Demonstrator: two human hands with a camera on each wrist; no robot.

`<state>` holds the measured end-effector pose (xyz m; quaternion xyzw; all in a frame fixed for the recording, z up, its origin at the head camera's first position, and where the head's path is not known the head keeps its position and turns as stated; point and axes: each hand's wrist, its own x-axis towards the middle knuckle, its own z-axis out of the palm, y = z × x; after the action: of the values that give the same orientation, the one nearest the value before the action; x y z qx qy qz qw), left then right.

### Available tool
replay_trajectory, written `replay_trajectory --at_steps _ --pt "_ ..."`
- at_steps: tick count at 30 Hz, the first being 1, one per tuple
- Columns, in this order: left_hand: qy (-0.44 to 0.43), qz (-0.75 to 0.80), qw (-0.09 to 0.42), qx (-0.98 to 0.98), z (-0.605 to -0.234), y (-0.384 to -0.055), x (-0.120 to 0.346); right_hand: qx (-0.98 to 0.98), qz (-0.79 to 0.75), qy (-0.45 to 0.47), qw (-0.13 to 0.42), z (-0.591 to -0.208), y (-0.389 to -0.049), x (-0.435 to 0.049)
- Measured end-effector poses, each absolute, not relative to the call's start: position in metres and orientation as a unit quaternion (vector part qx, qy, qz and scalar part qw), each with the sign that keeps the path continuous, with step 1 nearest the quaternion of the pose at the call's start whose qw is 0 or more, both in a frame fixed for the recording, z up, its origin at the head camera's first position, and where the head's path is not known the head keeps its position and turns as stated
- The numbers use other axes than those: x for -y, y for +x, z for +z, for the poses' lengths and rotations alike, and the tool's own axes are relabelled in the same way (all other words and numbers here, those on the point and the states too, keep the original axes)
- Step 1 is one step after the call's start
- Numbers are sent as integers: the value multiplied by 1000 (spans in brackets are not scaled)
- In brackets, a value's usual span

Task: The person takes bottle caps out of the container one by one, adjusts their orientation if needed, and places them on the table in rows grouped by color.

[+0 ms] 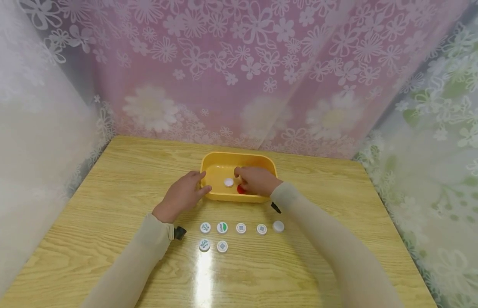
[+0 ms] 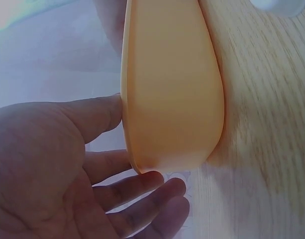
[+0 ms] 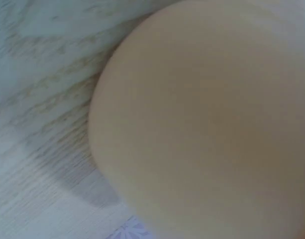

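Observation:
A yellow plastic basin [image 1: 239, 197] stands on the wooden table. At its left end my left hand [image 1: 183, 194] rests on the rim, thumb by the front corner and loosely extended fingers around the end; the left wrist view shows the thumb touching the rim. My right hand [image 1: 258, 179] reaches down inside the basin, its index finger bent. Beside its thumb lies a red bottle cap [image 1: 240, 189], partly covered; I cannot tell whether the thumb and fingers pinch it. Left of that, a white cap [image 1: 228, 182] sits on the basin floor. The right wrist view shows only the basin's outer wall [image 3: 202, 119].
In front of the basin several white bottle caps form two rows. The longer row ends at a plain cap [image 1: 278, 226] near the right sleeve; the shorter one holds a green-printed cap [image 1: 204, 244] and a grey-patterned cap [image 1: 222, 246]. A pink floral curtain [image 1: 239, 85] hangs behind the table.

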<state>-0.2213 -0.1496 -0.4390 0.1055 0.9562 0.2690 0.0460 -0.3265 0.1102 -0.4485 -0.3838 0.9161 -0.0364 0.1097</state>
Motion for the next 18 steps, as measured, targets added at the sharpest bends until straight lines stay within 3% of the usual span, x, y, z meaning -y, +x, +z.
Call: replay_trajectory --at_steps 6,13,18 --pt "106 262 47 -958 -439 -221 151 -911 -23 -397 106 -447 -324 -106" --pt "111 266 50 -956 -441 -219 151 -859 -1 -480 178 -432 -316 -86" --pt "115 260 40 -958 -440 -220 151 -855 48 -492 159 -430 -317 -74"
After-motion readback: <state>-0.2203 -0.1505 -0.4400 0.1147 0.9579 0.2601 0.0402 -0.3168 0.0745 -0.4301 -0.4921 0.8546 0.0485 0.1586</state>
